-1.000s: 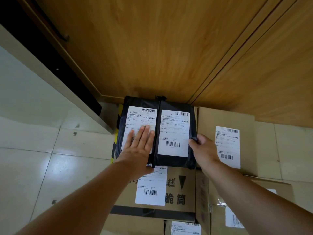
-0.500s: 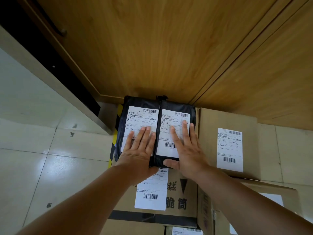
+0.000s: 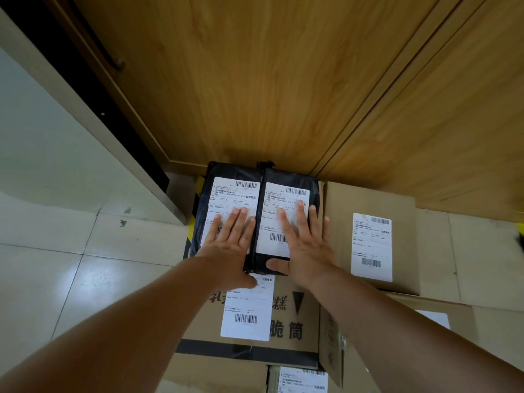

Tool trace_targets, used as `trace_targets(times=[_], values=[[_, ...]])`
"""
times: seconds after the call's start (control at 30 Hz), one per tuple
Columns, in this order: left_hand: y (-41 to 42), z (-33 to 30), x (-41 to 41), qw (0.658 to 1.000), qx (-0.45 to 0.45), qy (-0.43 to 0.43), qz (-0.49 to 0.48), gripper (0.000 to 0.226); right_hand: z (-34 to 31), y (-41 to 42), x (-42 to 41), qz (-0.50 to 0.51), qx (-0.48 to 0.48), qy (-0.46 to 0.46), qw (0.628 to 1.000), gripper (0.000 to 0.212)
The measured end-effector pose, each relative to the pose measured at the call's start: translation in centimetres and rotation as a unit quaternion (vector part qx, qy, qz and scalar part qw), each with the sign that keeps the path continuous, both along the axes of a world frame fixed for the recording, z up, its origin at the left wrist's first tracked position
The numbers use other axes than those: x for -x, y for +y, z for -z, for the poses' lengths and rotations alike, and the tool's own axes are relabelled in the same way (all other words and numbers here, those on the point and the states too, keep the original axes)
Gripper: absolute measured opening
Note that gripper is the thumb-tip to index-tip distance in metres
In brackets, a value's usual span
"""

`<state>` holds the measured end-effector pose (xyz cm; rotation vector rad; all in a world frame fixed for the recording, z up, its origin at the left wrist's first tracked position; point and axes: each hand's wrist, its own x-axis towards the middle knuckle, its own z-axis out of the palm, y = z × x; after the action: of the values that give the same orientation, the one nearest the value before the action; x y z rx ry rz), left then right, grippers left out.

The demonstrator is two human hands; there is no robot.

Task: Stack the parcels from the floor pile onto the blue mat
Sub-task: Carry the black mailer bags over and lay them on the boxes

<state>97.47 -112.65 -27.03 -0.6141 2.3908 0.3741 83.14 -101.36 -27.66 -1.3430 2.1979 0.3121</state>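
Barely shifted since half a second ago: both palms flat on twin black mailers.
Left hand [image 3: 231,239] on left mailer [image 3: 226,199], right hand [image 3: 304,245] on right mailer [image 3: 286,205], fingers spread, gripping nothing; mailers at frame centre, long axes running away, directly underhand.

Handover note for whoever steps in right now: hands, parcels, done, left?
Left hand: open, flat on the left black plastic-wrapped parcel.
Right hand: open, flat on the right black plastic-wrapped parcel.
Both black parcels lie side by side on the brown printed cardboard box, against the wooden wall panel. A plain labelled cardboard box sits right of them.
Done: both placed.
Left: blue mat and floor pile out of view; cannot tell.
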Motion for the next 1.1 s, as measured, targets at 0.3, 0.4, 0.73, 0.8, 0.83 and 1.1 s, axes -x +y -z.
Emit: trace_targets(times=[0.3, 0.4, 0.73, 0.8, 0.83, 1.1], values=[[1.8, -11.1, 0.1, 0.976, -0.05, 0.073, -0.197, 0.092, -11.8, 3.2, -0.3, 0.058, 0.118, 0.011, 0.991, 0.084], [2.8, -15.9, -0.2, 0.971, -0.052, 0.084, -0.218, 0.085, -17.2, 4.1, 0.9, 0.054, 0.136, 0.007, 0.989, 0.077], [6.8, -35.4, -0.2, 0.928, -0.106, 0.16, -0.32, 0.06, -37.7, 7.6, 2.4, 0.055, 0.168, 0.02, 0.984, 0.055], [8.1, -38.4, -1.0, 0.906, -0.143, 0.171, -0.359, 0.06, -41.5, 9.2, 1.9, 0.089, 0.174, 0.011, 0.981, 0.057], [8.7, -39.8, -1.5, 0.889, -0.163, 0.179, -0.389, 0.061, -43.3, 10.1, 1.5, 0.101, 0.174, 0.009, 0.979, 0.057], [13.0, -47.9, -5.3, 0.854, -0.208, 0.247, -0.408, 0.061, -53.8, 17.9, -1.3, 0.141, 0.204, 0.047, 0.968, 0.053]])
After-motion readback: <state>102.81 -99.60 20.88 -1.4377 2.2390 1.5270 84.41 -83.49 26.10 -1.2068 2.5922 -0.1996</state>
